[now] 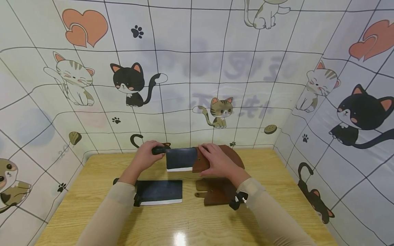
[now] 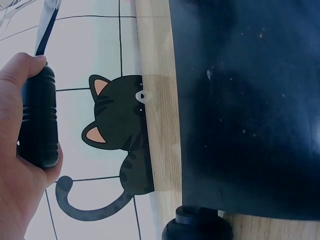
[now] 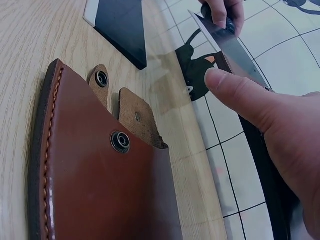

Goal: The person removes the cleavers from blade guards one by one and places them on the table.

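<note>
A cleaver with a dark blade (image 1: 181,158) and a pale cutting edge is held level above the table. My left hand (image 1: 144,156) grips its black handle (image 2: 40,117), thumb lying along the top. My right hand (image 1: 219,162) holds a brown leather sheath (image 1: 233,154), thumb on the near face. The blade's far end is inside that sheath, while the part near the handle shows. Below, a second cleaver (image 1: 161,190) lies flat, its handle partly behind my left forearm. A second brown sheath (image 3: 110,185) lies below my right hand, with snap straps at its mouth.
The wooden table (image 1: 187,222) ends at a wall covering (image 1: 191,68) printed with cats and grid lines, which also stands at both sides. Wrist cameras hang close over the second cleaver and the second sheath.
</note>
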### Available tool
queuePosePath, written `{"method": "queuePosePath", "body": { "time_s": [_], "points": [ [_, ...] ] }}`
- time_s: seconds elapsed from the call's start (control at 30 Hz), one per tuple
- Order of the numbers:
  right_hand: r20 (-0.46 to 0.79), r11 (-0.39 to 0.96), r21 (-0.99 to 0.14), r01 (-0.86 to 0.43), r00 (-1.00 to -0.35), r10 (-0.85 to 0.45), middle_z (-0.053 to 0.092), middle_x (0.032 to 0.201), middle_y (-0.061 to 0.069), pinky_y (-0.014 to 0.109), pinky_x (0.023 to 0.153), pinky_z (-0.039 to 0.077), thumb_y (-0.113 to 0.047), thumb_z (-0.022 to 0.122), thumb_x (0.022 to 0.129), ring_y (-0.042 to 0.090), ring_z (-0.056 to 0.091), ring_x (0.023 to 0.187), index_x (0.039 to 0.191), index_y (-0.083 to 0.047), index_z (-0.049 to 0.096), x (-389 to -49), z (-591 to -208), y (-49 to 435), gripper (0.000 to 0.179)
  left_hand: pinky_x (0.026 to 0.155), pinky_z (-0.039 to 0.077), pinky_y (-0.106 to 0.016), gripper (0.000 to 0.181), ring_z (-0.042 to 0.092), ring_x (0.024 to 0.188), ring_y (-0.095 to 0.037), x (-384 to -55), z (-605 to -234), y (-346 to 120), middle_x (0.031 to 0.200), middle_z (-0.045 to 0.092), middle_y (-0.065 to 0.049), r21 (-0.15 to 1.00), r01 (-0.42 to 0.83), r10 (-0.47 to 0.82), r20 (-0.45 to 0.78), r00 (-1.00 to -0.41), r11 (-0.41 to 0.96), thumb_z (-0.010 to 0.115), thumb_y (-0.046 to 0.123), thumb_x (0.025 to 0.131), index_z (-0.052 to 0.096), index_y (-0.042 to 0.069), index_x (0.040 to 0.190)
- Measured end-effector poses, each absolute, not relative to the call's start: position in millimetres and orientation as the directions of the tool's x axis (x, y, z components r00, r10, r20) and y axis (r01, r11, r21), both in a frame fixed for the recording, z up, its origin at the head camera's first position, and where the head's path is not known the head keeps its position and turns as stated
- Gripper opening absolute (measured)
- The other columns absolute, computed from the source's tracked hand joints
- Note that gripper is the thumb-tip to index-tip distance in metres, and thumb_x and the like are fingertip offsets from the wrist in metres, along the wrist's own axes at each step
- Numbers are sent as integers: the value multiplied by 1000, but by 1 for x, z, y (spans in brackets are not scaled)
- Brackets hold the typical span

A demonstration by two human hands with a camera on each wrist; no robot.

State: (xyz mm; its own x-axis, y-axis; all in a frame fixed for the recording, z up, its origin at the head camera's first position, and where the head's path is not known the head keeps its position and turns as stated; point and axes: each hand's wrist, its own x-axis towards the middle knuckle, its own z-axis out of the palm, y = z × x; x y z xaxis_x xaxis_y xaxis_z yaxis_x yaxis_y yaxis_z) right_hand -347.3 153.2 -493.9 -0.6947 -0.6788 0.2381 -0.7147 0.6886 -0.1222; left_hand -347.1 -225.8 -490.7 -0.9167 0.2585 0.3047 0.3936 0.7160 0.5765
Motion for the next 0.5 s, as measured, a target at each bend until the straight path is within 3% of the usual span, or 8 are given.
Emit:
{"method": "queuePosePath", "body": {
  "time_s": [0.5],
  "points": [
    [228, 687, -118, -717, -693, -684, 39, 170, 17, 59, 126, 35, -63, 98, 76, 38, 36, 157, 173, -5, 34, -348, -493, 158, 130, 97, 57, -58, 34, 64, 120, -37, -349, -495, -235, 128, 73, -11, 597, 372, 250, 281, -927, 711, 87, 23, 99, 79, 12, 129]
  ]
}}
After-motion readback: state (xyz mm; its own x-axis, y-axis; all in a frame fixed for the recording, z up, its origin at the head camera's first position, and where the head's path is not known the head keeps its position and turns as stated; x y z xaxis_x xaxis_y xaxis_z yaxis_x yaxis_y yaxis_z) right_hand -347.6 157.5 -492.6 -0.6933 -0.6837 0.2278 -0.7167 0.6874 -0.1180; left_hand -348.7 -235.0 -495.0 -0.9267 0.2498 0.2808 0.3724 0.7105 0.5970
